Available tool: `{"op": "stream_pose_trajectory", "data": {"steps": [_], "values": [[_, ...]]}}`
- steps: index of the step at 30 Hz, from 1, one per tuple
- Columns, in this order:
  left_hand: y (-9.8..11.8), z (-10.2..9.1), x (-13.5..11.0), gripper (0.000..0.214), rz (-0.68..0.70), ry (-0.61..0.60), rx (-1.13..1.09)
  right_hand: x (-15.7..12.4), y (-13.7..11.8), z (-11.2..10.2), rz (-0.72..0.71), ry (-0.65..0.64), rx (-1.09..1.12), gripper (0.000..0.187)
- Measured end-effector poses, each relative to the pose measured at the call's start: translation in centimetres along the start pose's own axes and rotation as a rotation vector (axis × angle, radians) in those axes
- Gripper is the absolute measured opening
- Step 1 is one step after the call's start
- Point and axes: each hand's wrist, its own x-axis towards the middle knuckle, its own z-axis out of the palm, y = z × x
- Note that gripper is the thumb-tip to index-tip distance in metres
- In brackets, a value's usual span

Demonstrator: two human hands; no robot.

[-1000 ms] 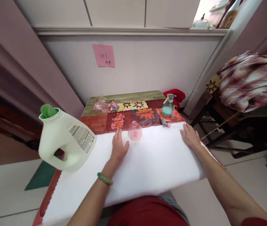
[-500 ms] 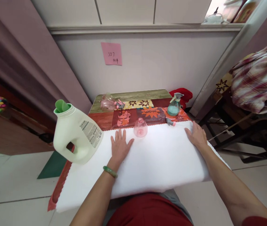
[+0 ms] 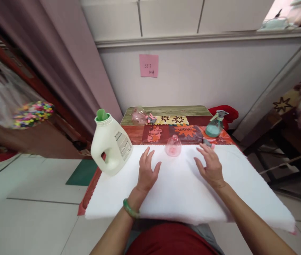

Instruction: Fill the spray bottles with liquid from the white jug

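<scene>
My left hand lies flat on a white foam sheet that covers the near half of a small table, fingers spread and holding nothing. My right hand hovers low over the same sheet, fingers apart and empty. Between and just beyond both hands stands a small clear pink bottle without a cap. A big white detergent jug with a green spout stands at the sheet's left corner. A teal spray bottle stands at the back right, with a loose grey and pink spray head near my right fingertips.
A patterned red and yellow cloth covers the table's far half, where another pink bottle lies on its side. A pink note hangs on the wall. A red thing sits behind the table. A dark frame stands at right.
My right hand has left the sheet's right edge and moved inward toward the pink bottle. The left hand has stayed flat. The view has swung to the left.
</scene>
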Motion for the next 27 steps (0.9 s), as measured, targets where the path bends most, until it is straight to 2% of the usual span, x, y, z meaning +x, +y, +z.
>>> {"op": "stream_pose_trajectory", "data": {"steps": [3,5,7,11,14,17,19,21,24,27], "values": [[0.9,-4.2,-1.6,0.047,-0.002,0.183,-0.010,2.3,-5.8,2.0,-0.087,-0.042,0.304,0.033],[0.2,-7.0,-2.3,0.048,-0.064,0.332,0.011,4.0,-9.5,3.8,-0.014,-0.042,0.522,0.023],[-1.2,-9.6,-2.7,0.051,-0.160,0.461,0.034,5.5,-13.0,6.0,0.158,-0.072,0.759,0.018],[-4.6,-13.0,-3.3,0.057,-0.386,0.650,0.012,6.8,-17.9,11.2,0.700,-0.177,1.171,0.030],[-6.5,-13.6,-3.3,0.058,-0.546,0.702,-0.066,5.8,-19.1,14.5,0.956,-0.241,1.283,0.038],[-7.6,-13.2,-2.7,0.061,-0.649,0.681,-0.178,4.1,-18.9,16.3,1.070,-0.248,1.271,0.040],[-8.2,-12.7,-1.8,0.065,-0.679,0.652,-0.245,3.2,-18.6,16.7,1.057,-0.254,1.259,0.038],[-8.7,-12.1,-0.8,0.064,-0.706,0.619,-0.295,2.6,-18.5,16.7,0.982,-0.294,1.259,0.036],[-9.5,-11.6,0.7,0.055,-0.769,0.589,-0.309,2.6,-18.7,16.5,0.888,-0.355,1.255,0.035],[-9.7,-11.7,2.1,0.047,-0.818,0.604,-0.287,2.7,-18.9,16.3,0.869,-0.373,1.256,0.037]]}}
